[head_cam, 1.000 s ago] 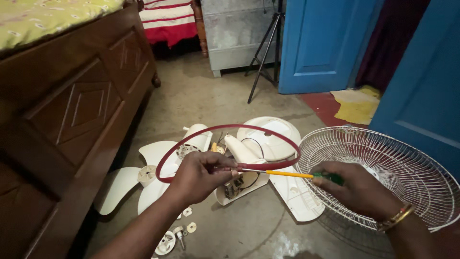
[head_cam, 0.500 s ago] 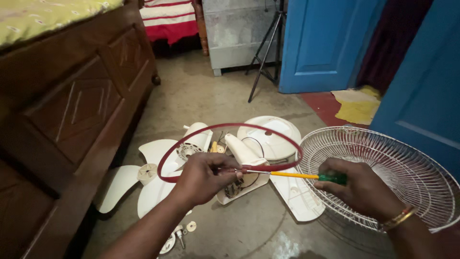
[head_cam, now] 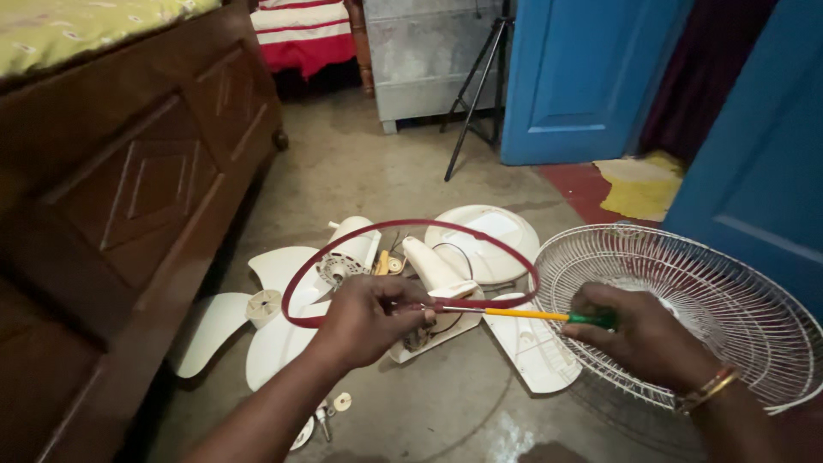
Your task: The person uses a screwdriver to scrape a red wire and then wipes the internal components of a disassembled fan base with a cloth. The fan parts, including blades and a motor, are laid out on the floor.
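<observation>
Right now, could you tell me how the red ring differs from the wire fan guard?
The red ring is a thin open hoop; the wire fan guard is a white dish of spokes. The ring is held up by the left hand; the guard lies on the floor. Both are round.

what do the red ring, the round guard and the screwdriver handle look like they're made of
Red ring: probably plastic, a smooth, dull maroon band; the left hand pinches it.
Round guard: thin metal wire, apparently white-coated, with many fine radial spokes.
Screwdriver: handle looks like glossy green plastic in the right hand; the yellow shaft is likely a coating, its tip bare metal.
</observation>
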